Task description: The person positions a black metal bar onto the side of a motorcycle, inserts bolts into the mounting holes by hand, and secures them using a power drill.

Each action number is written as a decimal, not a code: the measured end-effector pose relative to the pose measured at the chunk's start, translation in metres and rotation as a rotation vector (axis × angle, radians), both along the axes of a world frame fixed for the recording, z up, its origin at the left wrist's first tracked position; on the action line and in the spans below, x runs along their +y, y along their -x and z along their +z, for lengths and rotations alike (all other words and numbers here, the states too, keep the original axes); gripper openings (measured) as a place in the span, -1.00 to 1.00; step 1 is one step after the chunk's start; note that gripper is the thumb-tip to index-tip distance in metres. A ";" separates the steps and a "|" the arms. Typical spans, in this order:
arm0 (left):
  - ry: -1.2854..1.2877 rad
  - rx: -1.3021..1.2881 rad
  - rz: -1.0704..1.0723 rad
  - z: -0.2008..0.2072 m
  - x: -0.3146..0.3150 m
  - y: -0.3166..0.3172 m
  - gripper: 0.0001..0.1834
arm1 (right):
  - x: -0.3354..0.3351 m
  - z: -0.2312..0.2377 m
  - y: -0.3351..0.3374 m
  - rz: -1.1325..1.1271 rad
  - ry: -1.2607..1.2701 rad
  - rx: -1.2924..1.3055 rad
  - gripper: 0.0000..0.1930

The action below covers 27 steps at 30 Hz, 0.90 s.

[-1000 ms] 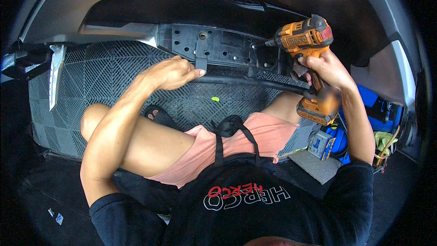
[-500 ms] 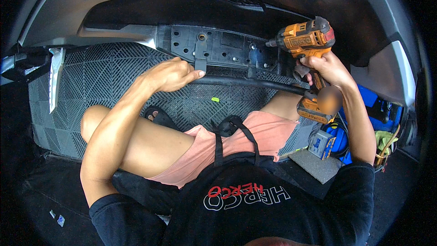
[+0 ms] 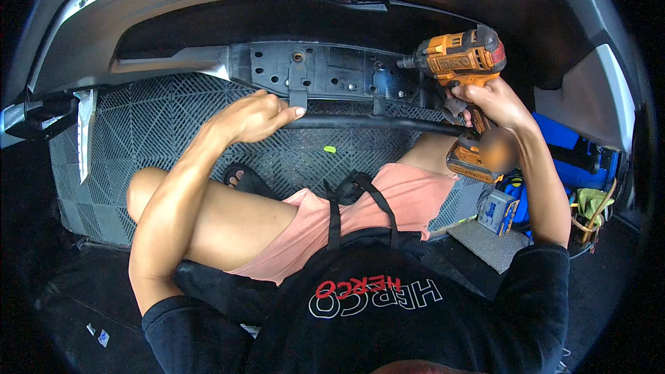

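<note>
Orange-and-black cordless pistol-grip drill (image 3: 460,55): in the right hand (image 3: 493,105), fingers wrapped round its handle; probably heavy and rigid, best held there. Black tubular bar (image 3: 374,122): runs from the left hand (image 3: 258,118), curled about its visible left end, toward the right; likely stiff, smooth; grip beside the flat grey bracket (image 3: 298,95).

An orange-and-black power drill (image 3: 463,54) is pointing its dark nose leftward, its body sitting almost level and its handle slanting down to a battery pack (image 3: 471,161); a red patch is showing at its rear. Below the nose, a long black tube (image 3: 367,122) is running crosswise, curving slightly, its right stretch passing behind the drill's lower handle.
</note>
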<state>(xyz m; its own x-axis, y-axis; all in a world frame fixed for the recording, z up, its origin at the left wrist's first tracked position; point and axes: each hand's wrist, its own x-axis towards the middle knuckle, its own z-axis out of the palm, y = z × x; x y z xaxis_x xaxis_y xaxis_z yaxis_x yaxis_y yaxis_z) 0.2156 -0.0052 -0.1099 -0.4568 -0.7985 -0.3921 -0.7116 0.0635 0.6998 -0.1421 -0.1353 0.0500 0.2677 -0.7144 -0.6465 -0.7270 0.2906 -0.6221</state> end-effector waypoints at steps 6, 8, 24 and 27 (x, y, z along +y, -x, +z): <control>0.029 0.016 0.028 -0.009 0.003 0.001 -0.26 | 0.008 -0.001 0.000 0.018 -0.008 -0.162 -0.63; 0.044 0.000 0.039 -0.012 0.006 -0.001 -0.26 | 0.010 -0.002 0.001 0.020 0.007 -0.142 -0.62; 0.002 -0.015 0.041 -0.004 0.002 0.001 -0.26 | 0.015 -0.006 0.018 -0.055 0.030 -0.177 -0.65; -0.108 -0.080 0.036 0.013 -0.004 0.006 -0.27 | 0.015 -0.006 0.016 -0.052 0.039 -0.158 -0.65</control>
